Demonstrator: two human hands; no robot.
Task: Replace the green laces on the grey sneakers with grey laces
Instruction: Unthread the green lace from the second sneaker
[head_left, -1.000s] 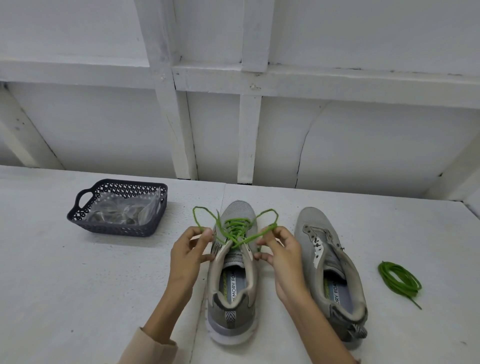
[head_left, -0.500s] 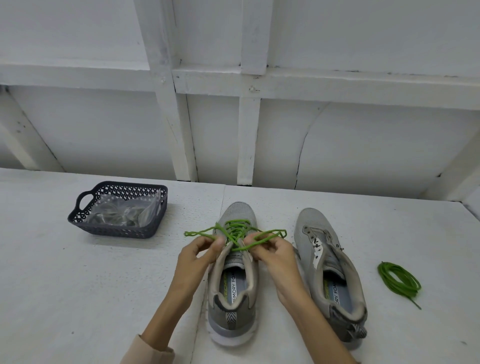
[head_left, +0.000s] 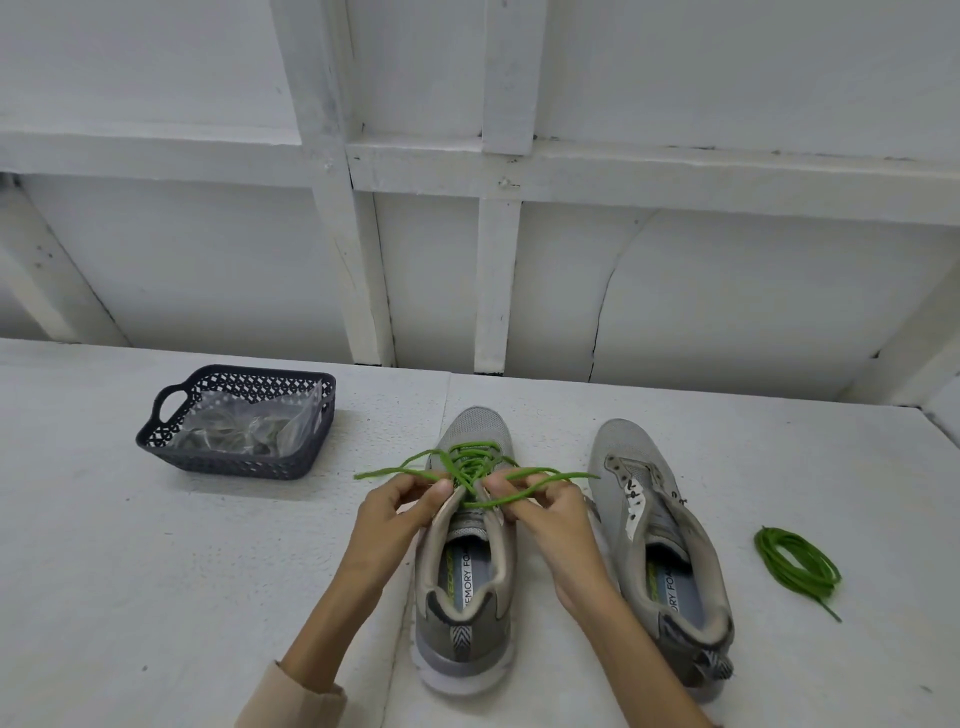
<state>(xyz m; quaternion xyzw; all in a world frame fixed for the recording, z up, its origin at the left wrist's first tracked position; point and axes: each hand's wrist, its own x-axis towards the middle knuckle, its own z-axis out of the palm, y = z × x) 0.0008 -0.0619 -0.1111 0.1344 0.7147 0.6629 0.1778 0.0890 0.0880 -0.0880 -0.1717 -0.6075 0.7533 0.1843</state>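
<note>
Two grey sneakers stand side by side, toes pointing away from me. The left sneaker (head_left: 470, 587) still carries a green lace (head_left: 470, 460) through its eyelets. My left hand (head_left: 400, 519) pinches one strand of that lace beside the tongue. My right hand (head_left: 545, 519) pinches the other strand, whose end trails off to the right. The right sneaker (head_left: 660, 545) has bare eyelets and no lace. A coiled green lace (head_left: 797, 561) lies loose on the table to its right.
A dark perforated basket (head_left: 171, 447) at the left holds clear plastic bags (head_left: 244, 428) with greyish contents. A white framed wall stands close behind the white table (head_left: 156, 597).
The upright lace loops have dropped flat; my hands moved closer together and lower over the left sneaker's tongue, the strands now spread sideways.
</note>
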